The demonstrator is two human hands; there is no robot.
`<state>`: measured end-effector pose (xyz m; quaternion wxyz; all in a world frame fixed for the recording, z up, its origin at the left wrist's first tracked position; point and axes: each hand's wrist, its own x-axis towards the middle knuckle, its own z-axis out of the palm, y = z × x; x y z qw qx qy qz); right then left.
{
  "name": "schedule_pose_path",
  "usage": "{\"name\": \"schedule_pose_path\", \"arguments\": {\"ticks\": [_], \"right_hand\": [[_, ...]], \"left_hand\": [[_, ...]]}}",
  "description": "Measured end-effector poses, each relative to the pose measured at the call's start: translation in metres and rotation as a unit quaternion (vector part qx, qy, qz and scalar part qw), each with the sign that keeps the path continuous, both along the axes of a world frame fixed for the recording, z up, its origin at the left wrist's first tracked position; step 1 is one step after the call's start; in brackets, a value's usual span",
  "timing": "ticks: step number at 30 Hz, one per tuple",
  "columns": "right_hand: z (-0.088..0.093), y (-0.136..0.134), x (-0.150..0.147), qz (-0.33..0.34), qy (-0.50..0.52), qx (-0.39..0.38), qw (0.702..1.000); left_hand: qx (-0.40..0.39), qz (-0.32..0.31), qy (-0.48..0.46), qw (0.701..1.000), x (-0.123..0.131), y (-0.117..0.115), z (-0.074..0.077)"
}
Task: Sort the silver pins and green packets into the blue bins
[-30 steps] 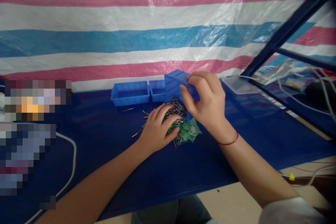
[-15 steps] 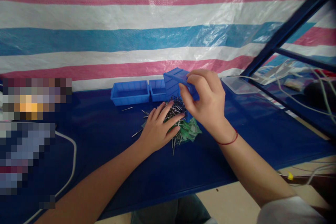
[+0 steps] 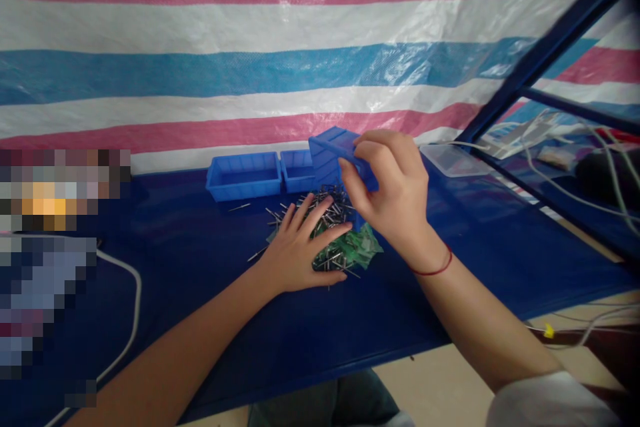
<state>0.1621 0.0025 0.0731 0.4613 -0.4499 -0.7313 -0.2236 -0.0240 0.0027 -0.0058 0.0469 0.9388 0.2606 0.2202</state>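
Observation:
My right hand (image 3: 393,180) grips the edge of a blue plastic bin (image 3: 330,157), which is tipped on its side. Its opening faces away from my view, so I cannot tell what is inside. Against the bin's lower edge lies a heap of thin metal pins, possibly rivets (image 3: 333,203), spilling over the blue table. My left hand (image 3: 303,247) rests on the heap's left side, its fingers spread wide. A crumpled piece of green plastic (image 3: 365,245) lies among the pins at the right. One loose pin (image 3: 239,207) sits apart to the left.
Two more blue bins, one long (image 3: 244,177) and one partly hidden (image 3: 299,170), stand at the back. A clear plastic lid or tray (image 3: 457,160) lies at the right, near a dark metal frame (image 3: 540,67) and cables. A white cable (image 3: 136,300) curves across the left.
My left hand has spread its fingers, its thumb swinging down toward me over the near pins. My right hand keeps its hold on the tilted bin. The view has shifted slightly.

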Motion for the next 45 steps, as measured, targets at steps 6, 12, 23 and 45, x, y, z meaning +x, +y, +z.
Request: {"name": "schedule_pose_path", "arguments": {"ticks": [6, 12, 23, 45], "right_hand": [[-0.001, 0.000, 0.001, 0.029, -0.011, 0.006, 0.999], [-0.001, 0.001, 0.002, 0.037, -0.022, 0.031, 0.999], [0.002, 0.001, 0.008, 0.018, -0.021, 0.030, 0.999], [0.004, -0.003, 0.018, 0.000, 0.000, 0.045, 0.999]], "left_hand": [[0.002, 0.010, -0.004, 1.000, 0.001, -0.001, -0.001], [0.002, 0.010, -0.003, 1.000, 0.001, -0.001, -0.001], [-0.001, 0.009, -0.013, 1.000, 0.001, -0.001, -0.001], [0.001, 0.010, -0.011, 1.000, 0.001, -0.001, -0.001]]}}
